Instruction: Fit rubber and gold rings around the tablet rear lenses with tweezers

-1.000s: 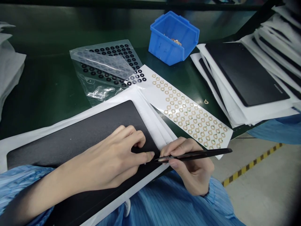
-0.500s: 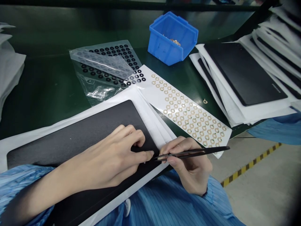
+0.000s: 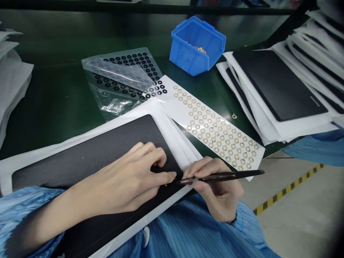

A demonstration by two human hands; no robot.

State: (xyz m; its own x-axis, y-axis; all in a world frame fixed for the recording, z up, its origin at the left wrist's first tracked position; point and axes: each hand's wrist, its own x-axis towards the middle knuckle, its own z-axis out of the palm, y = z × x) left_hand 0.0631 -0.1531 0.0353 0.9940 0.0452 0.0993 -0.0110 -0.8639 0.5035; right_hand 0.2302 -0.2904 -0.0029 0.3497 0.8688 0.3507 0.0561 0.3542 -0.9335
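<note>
A black panel (image 3: 107, 147), flat and round-cornered like a device cover, lies on white wrapping sheets (image 3: 176, 147) in front of me. My left hand (image 3: 129, 175) rests palm down on it, holding nothing visible. Its fingers are bent and apart, with one fingertip touching the panel near the right edge; what lies under the palm is hidden. My right hand (image 3: 217, 190) is closed around black tweezers (image 3: 225, 175). Their tips meet the panel edge just beside that left fingertip. Whether the tips pinch anything is too small to tell.
A white sheet (image 3: 172, 104) of tan ring stickers lies beyond my right hand, beside clear film with black rings (image 3: 134, 57). One loose ring (image 3: 234, 116) lies nearby. Behind stands a blue bin (image 3: 188, 53) with small parts. Wrapped black panels (image 3: 279, 82) are stacked right; white sheets (image 3: 13, 68) left.
Both hands keep almost the same position. The tweezers' rear end has shifted very slightly, and the whole view has moved a little.
</note>
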